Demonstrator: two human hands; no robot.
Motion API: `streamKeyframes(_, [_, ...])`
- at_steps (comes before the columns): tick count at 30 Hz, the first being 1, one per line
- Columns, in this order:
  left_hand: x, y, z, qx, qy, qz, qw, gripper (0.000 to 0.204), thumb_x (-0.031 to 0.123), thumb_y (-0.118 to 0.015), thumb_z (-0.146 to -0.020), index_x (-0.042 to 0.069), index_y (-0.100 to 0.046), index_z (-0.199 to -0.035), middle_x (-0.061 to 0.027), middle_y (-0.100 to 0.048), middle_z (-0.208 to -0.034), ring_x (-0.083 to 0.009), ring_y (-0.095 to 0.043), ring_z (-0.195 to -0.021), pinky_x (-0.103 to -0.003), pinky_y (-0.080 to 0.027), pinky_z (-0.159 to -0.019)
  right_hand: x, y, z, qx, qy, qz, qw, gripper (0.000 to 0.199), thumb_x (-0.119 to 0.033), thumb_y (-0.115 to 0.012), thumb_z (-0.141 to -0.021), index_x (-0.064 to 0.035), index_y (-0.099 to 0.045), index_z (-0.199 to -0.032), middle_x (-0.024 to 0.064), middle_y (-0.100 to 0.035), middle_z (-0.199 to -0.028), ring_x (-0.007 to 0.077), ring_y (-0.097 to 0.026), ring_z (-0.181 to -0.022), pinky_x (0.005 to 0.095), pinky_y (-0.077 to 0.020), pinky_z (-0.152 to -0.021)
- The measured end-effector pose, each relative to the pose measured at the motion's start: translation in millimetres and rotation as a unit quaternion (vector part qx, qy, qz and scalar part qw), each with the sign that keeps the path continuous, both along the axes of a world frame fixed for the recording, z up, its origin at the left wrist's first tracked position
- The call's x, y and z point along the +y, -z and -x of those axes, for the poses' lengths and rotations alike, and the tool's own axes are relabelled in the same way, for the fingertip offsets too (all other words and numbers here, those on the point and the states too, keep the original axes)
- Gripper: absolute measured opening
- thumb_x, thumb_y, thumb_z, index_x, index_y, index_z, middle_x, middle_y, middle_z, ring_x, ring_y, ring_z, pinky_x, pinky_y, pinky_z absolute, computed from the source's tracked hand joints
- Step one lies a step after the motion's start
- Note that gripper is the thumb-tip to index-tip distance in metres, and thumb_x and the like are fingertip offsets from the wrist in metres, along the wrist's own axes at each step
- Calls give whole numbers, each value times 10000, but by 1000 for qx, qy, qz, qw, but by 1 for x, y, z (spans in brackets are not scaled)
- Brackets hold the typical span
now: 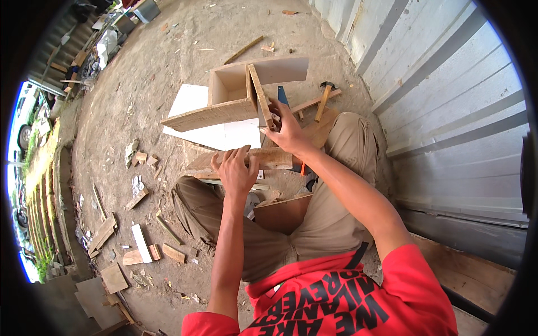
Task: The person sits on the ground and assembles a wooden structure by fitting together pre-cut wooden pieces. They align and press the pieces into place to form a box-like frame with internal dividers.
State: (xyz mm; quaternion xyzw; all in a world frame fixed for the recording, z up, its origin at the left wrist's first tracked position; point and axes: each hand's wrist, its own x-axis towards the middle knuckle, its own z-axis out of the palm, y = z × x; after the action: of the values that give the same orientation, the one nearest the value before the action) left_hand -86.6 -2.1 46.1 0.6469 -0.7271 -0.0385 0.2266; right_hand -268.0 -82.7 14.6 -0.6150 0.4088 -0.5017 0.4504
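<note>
I sit on bare ground with a rough wooden plank [269,158] lying across in front of my knees. My left hand [234,171] rests on that plank with its fingers curled over the far edge. My right hand [284,130] grips a blue-handled tool [282,96] beside the upright divider [260,95] of a partly built plywood box [232,92]. The box stands on a white sheet [221,135] just beyond the plank.
A hammer [323,98] lies to the right of the box, near a corrugated metal wall [443,95]. Wood offcuts [140,246] and scraps are scattered over the dirt to my left. A plywood piece [283,213] sits between my legs.
</note>
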Motion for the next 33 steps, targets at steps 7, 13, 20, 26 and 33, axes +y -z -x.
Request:
streamKeyframes(7, [9,10,-3,-3,-2,4,1000,276,204,-594,-883,114,-755,-1089,-66,-760,-1041,-244,-659,-1087,-519,-258,-1112,-6,16,-24,177,42,59,981,867,-122,-789,-831,3,-235,-1487,251,-348,-1411,437,-452,-1321,463,-459,-1097])
streamKeyframes(13, [12,17,-7,-5,-2,13,1000,267,194,-598,-878,112,-747,-1083,-79,-748,-1048,-248,-656,-1058,-493,-280,-1088,-14,21,-34,139,48,56,988,851,-102,-782,-844,-21,-240,-1495,239,-347,-1420,411,-449,-1347,453,-475,-1110])
streamKeyframes(20, [12,17,-5,13,-4,42,999,230,181,-608,-872,100,-750,-1033,-81,-755,-990,-247,-670,-1012,-495,-288,-1073,-14,19,-30,126,39,21,991,822,-67,-780,-847,-57,-278,-1497,217,-357,-1436,382,-456,-1364,434,-485,-1117])
streamKeyframes(26, [3,9,-5,27,-1,44,999,198,183,-611,-872,106,-754,-984,-76,-758,-924,-256,-686,-958,-511,-295,-1070,-26,22,-30,142,72,38,987,814,-57,-781,-849,-25,-279,-1489,208,-385,-1411,369,-467,-1343,421,-475,-1138])
streamKeyframes(33, [-3,2,-5,45,-2,23,999,204,204,-627,-849,113,-764,-970,-72,-754,-874,-244,-693,-938,-517,-305,-1080,-22,22,-31,129,83,76,985,796,-105,-812,-832,8,-335,-1459,208,-430,-1380,354,-489,-1310,426,-452,-1098])
